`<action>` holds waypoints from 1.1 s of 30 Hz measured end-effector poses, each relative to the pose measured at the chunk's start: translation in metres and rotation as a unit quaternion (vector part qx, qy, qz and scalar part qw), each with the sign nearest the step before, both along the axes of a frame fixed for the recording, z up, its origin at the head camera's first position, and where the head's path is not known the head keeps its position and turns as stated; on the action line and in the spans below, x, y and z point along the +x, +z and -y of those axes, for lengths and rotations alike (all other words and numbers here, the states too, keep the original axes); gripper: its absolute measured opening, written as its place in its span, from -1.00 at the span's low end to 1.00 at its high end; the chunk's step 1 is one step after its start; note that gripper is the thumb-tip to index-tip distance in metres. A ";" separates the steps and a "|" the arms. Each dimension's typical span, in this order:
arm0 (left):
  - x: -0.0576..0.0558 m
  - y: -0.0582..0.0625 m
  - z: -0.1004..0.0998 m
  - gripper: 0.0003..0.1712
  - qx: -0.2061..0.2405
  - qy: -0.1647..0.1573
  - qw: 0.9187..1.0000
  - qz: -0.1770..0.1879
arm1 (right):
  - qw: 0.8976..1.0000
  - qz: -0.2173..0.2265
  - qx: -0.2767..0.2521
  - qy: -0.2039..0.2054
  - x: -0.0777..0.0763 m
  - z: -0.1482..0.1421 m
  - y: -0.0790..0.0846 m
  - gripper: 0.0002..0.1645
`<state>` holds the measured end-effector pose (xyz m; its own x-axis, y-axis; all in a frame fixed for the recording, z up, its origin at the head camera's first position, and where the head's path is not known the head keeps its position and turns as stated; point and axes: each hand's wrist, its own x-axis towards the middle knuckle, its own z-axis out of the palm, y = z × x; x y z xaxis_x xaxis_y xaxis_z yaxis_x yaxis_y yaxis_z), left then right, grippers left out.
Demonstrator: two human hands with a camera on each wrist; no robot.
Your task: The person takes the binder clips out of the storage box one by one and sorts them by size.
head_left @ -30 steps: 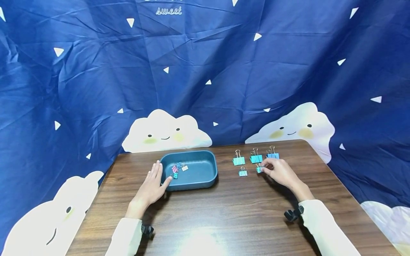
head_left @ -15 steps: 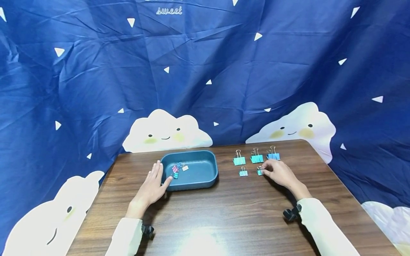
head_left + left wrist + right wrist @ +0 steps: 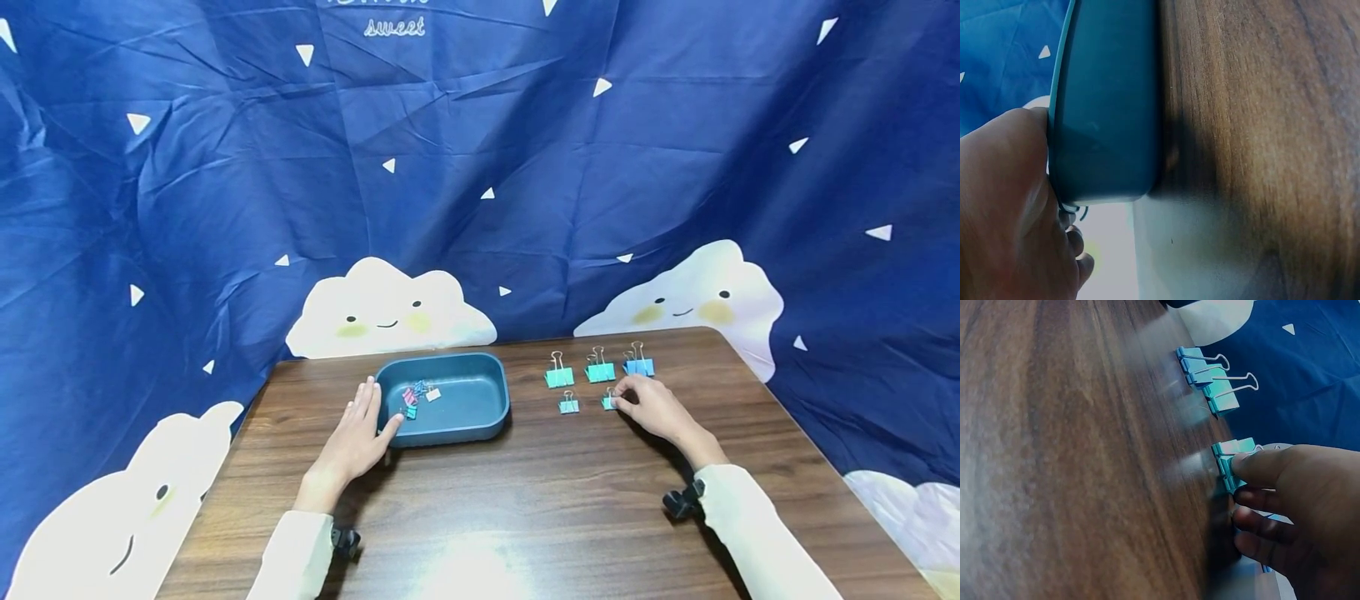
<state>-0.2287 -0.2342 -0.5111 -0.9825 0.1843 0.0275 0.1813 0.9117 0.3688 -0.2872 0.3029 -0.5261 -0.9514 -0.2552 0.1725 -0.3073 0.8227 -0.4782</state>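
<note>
My right hand [image 3: 660, 410] pinches a small teal binder clip [image 3: 607, 402] standing on the table. In the right wrist view the thumb lies over this binder clip [image 3: 1228, 481], and the fingertips behind it are partly hidden. A small light-blue binder clip [image 3: 568, 407] stands to its left. Behind them is a row of larger clips: a mint one [image 3: 558, 378], a teal one [image 3: 600, 372] and a blue one [image 3: 640, 367]. My left hand [image 3: 349, 446] rests against the left end of a dark teal tray [image 3: 468, 435], fingers extended along its side and thumb at the front rim.
Several small clips, among them a pink one [image 3: 409, 397] and a white one [image 3: 432, 394], lie in the tray's left part. A blue curtain [image 3: 480, 233] with white clouds hangs behind the wooden table [image 3: 540, 500].
My right hand has shifted the small teal clip slightly to the right and toward me, then stayed nearly still. My left hand keeps its place at the tray.
</note>
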 end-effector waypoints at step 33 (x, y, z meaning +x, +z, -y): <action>0.001 -0.003 -0.001 0.00 0.029 -0.002 0.999 -0.025 | 0.998 -0.057 -0.021 -0.016 0.001 -0.001 0.005 -0.93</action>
<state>-0.2280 -0.2329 -0.5143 -0.9790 0.1842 0.0876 0.2040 0.8880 0.4122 -0.2859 0.3038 -0.5213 -0.9325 -0.2152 0.2900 -0.3357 0.8127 -0.4764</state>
